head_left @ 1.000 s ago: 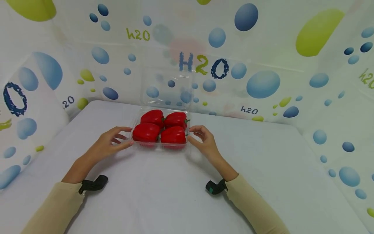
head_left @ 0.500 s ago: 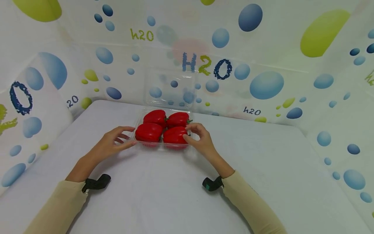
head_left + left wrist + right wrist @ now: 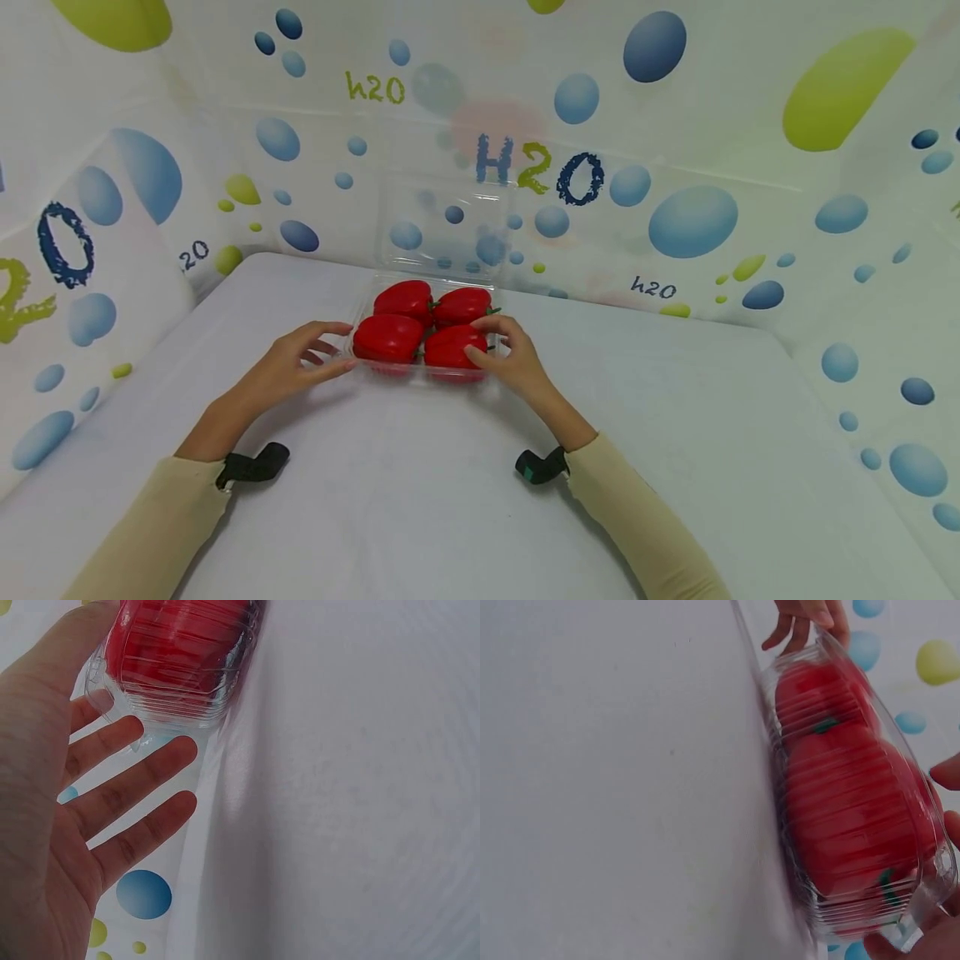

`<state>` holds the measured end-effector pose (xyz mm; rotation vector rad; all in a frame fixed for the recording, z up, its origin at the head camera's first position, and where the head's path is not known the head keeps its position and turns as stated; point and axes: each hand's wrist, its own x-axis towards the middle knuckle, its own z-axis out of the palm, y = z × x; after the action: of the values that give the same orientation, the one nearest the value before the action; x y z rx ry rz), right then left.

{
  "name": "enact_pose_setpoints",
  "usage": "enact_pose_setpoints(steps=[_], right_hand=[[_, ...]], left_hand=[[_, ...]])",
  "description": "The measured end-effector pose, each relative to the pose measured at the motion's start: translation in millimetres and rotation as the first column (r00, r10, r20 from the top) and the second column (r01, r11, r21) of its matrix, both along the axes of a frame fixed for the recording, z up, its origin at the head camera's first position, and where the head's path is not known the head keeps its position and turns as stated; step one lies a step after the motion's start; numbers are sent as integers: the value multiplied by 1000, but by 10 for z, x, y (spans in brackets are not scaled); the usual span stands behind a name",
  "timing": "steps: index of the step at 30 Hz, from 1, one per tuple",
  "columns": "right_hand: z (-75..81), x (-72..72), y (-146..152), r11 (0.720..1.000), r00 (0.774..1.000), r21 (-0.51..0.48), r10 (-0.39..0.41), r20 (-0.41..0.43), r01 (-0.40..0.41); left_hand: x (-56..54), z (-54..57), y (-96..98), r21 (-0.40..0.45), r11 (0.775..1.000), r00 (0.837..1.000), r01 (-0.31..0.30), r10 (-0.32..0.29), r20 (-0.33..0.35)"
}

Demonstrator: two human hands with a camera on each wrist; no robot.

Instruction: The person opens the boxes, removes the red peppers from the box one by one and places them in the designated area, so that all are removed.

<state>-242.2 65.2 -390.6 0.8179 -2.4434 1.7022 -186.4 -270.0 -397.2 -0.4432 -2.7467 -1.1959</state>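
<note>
Left hand (image 3: 288,371) fingers straight, spread, touching left edge of clear clamshell tray (image 3: 360,367). Right hand (image 3: 510,362) fingers curled round near-right red pepper (image 3: 448,347); 4 peppers inside.

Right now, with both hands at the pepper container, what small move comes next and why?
Probably lift out the near-right red pepper: the right hand curls over it, the clear lid stands open, and the left hand steadies the clamshell container.
</note>
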Motion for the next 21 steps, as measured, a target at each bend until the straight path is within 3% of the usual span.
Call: enact_pose_setpoints(steps=[10, 21], right_hand=[[32, -42, 11, 987, 997, 143, 67, 41, -73], [29, -39, 28, 984, 998, 164, 68, 15, -70]], left_hand=[[-4, 0, 11, 3, 1000, 1000, -3, 3, 1], [-23, -18, 10, 5, 1000, 1000, 6, -6, -15]])
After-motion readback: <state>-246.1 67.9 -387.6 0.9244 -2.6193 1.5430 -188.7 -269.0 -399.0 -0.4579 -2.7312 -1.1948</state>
